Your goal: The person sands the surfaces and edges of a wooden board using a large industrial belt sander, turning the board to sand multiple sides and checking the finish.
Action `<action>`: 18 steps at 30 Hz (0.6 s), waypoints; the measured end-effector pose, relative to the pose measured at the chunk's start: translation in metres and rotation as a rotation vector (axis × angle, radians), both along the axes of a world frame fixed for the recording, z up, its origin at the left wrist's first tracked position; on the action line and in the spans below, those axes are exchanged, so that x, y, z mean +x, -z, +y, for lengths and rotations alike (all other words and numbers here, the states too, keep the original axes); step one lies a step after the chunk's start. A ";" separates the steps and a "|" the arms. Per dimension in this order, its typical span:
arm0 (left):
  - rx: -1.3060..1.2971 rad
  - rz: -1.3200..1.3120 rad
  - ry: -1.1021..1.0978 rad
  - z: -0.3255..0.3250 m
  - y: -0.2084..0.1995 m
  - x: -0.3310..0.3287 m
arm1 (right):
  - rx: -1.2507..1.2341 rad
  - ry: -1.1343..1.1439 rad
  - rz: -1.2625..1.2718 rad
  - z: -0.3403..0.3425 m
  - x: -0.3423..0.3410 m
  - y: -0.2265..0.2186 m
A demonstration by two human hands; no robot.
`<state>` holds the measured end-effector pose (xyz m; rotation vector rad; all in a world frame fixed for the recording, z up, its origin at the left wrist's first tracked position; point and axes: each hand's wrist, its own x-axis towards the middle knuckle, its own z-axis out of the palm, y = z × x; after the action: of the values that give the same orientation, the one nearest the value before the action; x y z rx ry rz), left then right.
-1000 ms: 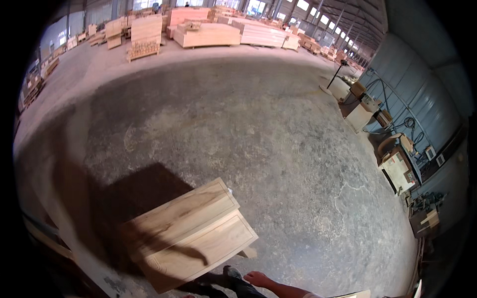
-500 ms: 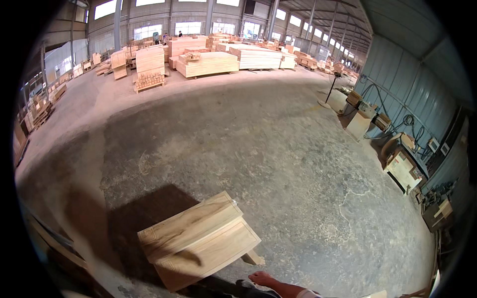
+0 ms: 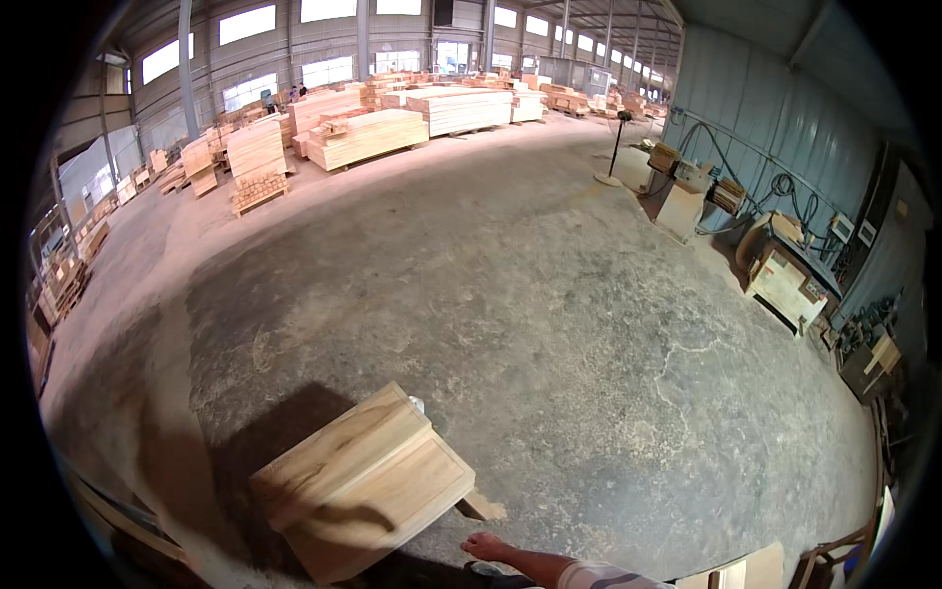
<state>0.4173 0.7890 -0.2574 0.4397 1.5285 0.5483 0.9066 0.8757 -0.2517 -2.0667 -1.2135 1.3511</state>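
My right hand (image 3: 481,546) is near the lower edge, its fingers curled in and nothing visible in them. It hangs apart from the nearest thing, a pale wooden panel (image 3: 392,501) with a grooved border. A second wooden panel (image 3: 343,442) with darker grain lies against it on the left and slightly higher. Both rest on a support mostly hidden beneath them; a short wooden block (image 3: 481,507) juts out at the near right corner. A dark shadow falls across the panels' lower left. My left hand is out of view.
Wide concrete floor (image 3: 510,324) stretches ahead. Large stacks of boards (image 3: 368,137) stand at the back. Along the right wall are a floor fan (image 3: 616,147), a cream machine (image 3: 785,285) and hanging cables. Boards (image 3: 746,569) lie at the lower right.
My view has turned to the right, so the stacks and panels sit further left in it. My right hand still hangs beside the panels, its fingers curled.
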 end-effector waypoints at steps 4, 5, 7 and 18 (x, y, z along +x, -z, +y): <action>-0.056 -0.102 0.013 0.015 0.006 0.014 | -0.162 -0.041 0.013 -0.028 0.024 -0.014; -0.072 -0.128 0.027 0.016 0.005 0.016 | -0.092 0.006 0.001 -0.041 0.029 -0.006; -0.077 -0.109 0.012 0.023 -0.032 0.044 | -0.098 0.006 -0.021 -0.057 0.037 -0.007; 0.128 -0.106 0.034 0.029 -0.084 0.102 | 0.038 -0.028 -0.278 -0.128 0.077 0.079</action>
<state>0.5196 0.8179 -0.1736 0.5259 1.3870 0.6355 0.9831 0.7475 -0.3308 -2.2733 -1.3716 1.0672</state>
